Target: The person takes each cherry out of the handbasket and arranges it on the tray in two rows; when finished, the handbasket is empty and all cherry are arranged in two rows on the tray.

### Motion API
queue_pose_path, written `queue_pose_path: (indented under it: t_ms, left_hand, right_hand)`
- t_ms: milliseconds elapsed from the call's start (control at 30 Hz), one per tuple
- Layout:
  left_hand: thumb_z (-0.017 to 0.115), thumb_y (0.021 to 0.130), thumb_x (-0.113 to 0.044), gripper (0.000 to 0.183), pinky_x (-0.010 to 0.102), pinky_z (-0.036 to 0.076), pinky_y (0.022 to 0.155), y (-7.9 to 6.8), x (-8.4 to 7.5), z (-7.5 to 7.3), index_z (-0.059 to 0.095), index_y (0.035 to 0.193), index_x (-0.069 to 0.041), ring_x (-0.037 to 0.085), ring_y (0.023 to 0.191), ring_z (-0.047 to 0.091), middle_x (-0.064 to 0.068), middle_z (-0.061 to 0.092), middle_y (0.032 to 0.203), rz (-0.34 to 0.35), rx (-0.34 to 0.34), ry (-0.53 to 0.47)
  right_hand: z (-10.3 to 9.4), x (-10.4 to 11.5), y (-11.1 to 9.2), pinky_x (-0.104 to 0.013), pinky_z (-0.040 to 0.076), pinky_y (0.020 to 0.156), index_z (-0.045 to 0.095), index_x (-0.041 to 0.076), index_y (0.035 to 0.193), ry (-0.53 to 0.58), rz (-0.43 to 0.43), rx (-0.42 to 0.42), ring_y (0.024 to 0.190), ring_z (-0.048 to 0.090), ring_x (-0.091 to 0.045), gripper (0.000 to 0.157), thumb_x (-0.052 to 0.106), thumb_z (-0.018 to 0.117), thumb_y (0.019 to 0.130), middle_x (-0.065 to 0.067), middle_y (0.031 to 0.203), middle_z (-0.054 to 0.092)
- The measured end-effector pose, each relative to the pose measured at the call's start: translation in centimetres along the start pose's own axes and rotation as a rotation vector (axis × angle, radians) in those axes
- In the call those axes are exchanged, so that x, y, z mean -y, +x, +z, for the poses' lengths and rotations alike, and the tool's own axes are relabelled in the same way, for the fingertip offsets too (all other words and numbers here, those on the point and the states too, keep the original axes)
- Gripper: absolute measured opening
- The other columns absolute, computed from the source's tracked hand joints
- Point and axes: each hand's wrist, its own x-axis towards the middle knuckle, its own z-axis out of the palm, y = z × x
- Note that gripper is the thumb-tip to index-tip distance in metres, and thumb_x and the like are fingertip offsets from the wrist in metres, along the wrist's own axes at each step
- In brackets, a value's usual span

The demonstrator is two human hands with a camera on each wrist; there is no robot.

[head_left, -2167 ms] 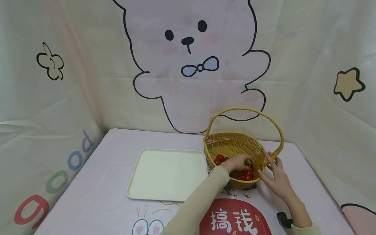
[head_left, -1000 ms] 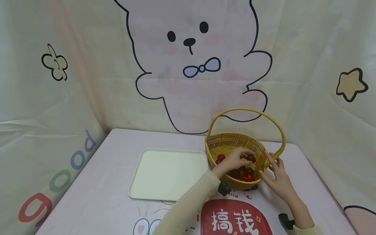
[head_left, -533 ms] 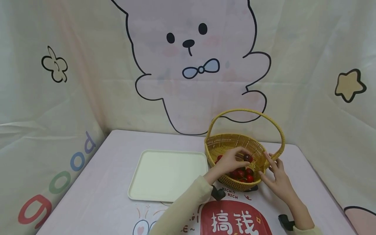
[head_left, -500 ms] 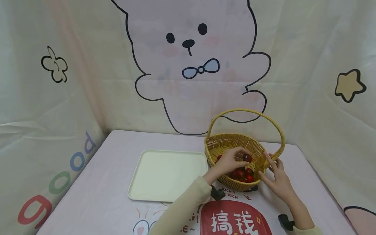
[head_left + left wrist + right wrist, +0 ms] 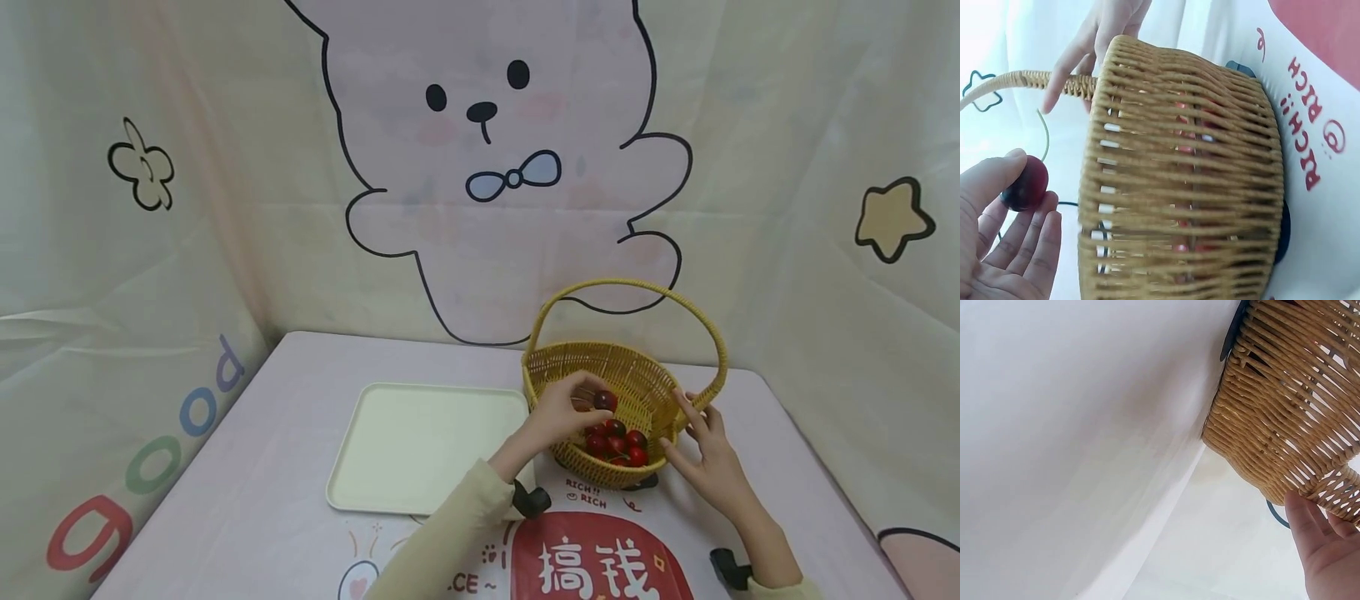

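With thumb and fingertips my left hand (image 5: 555,412) pinches a dark red cherry (image 5: 605,401) over the near left part of the yellow wicker basket (image 5: 600,357). The left wrist view shows that the cherry (image 5: 1029,182) has a green stem and is higher than the basket rim. Several more red cherries (image 5: 616,445) lie in the basket's near side, partly behind my fingers. My right hand (image 5: 708,458) holds the basket's right rim at the foot of the handle, fingers spread around it. In the right wrist view, its fingertips rest on the woven side (image 5: 1266,419).
A pale, shallow rectangular tray (image 5: 431,450) lies on the table just left of the basket. The basket handle (image 5: 628,283) arches high overhead. A printed white cloth (image 5: 247,500) covers the table, and a patterned curtain (image 5: 300,275) stands behind it.
My left hand has lifted one cherry from the others and moved left with it toward the tray-side rim. My right hand has stayed at the basket.
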Motion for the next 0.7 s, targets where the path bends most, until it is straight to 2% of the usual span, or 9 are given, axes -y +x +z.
queue_pose_path:
  t_ms: [233,500,600,700]
  left_hand:
    - [0.073,0.080,-0.023,0.038,0.018,0.050,0.079,-1.0,0.9,-1.5,0.058,0.114,-0.016,0.005,0.092,0.061,-0.002,0.062,0.105,-0.004,-0.029,0.014]
    - [0.069,0.084,-0.023,0.038,0.020,0.050,0.080,-2.2,1.9,-3.3,0.060,0.121,-0.017,0.009,0.095,0.058,0.001,0.056,0.108,0.068,-0.024,0.114]
    - [0.068,0.085,-0.022,0.035,0.025,0.051,0.081,-2.7,2.1,-3.9,0.062,0.118,-0.017,0.010,0.095,0.055,0.001,0.055,0.107,0.070,-0.029,0.130]
    - [0.069,0.084,-0.020,0.033,0.026,0.051,0.077,-3.1,2.4,-4.7,0.063,0.116,-0.016,0.012,0.094,0.054,0.001,0.056,0.109,0.042,-0.047,0.149]
  right_hand:
    - [0.0,0.0,0.0,-0.060,0.041,0.083,0.022,0.024,0.148,-0.002,0.008,0.004,0.117,0.042,-0.043,0.090,0.007,0.073,0.077,-0.024,0.138,0.024]
    - [-0.1,0.1,0.0,-0.061,0.041,0.084,0.023,0.022,0.148,0.006,0.009,0.007,0.115,0.044,-0.042,0.086,0.010,0.072,0.079,-0.023,0.138,0.024]
    - [0.0,0.1,0.0,-0.061,0.041,0.084,0.021,0.024,0.148,0.002,0.007,0.005,0.116,0.044,-0.042,0.087,0.010,0.072,0.079,-0.023,0.138,0.025]
    - [0.0,0.0,0.0,-0.059,0.041,0.084,0.021,0.024,0.148,0.005,0.007,0.005,0.116,0.043,-0.041,0.087,0.010,0.072,0.079,-0.022,0.139,0.024]
